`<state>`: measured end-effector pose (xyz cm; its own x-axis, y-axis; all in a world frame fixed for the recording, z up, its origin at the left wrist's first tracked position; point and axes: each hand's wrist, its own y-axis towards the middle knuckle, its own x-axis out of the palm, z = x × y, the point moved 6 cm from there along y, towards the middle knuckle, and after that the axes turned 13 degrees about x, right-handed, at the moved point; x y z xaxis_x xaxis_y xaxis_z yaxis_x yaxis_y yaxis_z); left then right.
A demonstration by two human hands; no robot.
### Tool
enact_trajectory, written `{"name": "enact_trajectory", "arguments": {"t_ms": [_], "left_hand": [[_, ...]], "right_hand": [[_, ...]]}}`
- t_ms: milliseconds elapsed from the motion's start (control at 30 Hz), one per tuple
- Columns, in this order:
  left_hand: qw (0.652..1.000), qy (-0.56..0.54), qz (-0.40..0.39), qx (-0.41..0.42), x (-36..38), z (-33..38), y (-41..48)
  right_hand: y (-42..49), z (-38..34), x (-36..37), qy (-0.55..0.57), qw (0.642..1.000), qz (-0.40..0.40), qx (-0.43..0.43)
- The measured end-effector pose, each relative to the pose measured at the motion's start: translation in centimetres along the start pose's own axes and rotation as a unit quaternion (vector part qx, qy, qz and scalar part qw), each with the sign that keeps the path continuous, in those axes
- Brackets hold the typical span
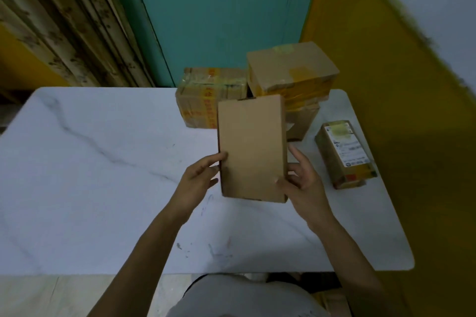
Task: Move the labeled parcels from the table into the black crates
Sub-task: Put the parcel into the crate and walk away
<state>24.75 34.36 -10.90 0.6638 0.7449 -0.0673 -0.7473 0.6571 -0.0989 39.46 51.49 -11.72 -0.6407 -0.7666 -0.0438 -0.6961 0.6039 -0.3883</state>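
I hold a flat plain brown cardboard parcel (252, 147) above the white marble-patterned table (103, 175), its blank face toward me. My left hand (198, 183) grips its lower left edge, thumb on the front. My right hand (301, 183) grips the lower right edge, thumb on the front corner and fingers behind. A small parcel with a white label (343, 153) lies on the table to the right. No black crate is in view.
Taped cardboard boxes stand at the table's far edge: one with yellow printed tape (206, 95), and a taller stack (293, 77) beside it. A teal door and a yellow wall are behind. The table's right edge runs close to the yellow wall.
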Motion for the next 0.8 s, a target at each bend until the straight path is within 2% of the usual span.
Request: {"name": "enact_trajectory", "arguments": {"t_ms": [100, 167, 333, 400, 467, 567, 700, 800], "left_hand": [[1.0, 0.011, -0.011, 0.002, -0.1, 0.8, -0.9], [0.999, -0.004, -0.033, 0.016, 0.3, 1.5, -1.2], [0.999, 0.003, -0.026, 0.036, 0.3, 2.0, -1.1], [0.999, -0.049, 0.012, 0.001, -0.2, 1.4, -1.1], [0.984, -0.158, 0.044, -0.065, -0.7, 0.6, -1.3], [0.944, -0.309, 0.022, -0.111, -0.9, -0.2, -1.5], [0.953, -0.281, 0.035, -0.112, -1.1, -0.8, -1.3], [0.941, -0.305, 0.062, -0.13, -1.1, -1.2, -1.2]], "right_hand": [[-1.3, -1.4, 1.5, -0.118, 0.986, 0.06, -0.106], [-1.7, -1.6, 2.5, -0.158, 0.975, 0.082, -0.131], [-1.6, -1.4, 3.4, -0.083, 0.99, 0.064, -0.095], [-1.8, -1.5, 3.0, -0.09, 0.988, 0.061, -0.108], [-2.2, -2.1, 2.4, -0.149, 0.973, 0.079, -0.155], [-2.5, -3.2, 1.7, -0.207, 0.944, 0.092, -0.238], [-2.1, -4.6, 0.8, -0.235, 0.921, 0.11, -0.291], [-1.8, -5.3, 0.5, -0.266, 0.901, 0.161, -0.303]]}}
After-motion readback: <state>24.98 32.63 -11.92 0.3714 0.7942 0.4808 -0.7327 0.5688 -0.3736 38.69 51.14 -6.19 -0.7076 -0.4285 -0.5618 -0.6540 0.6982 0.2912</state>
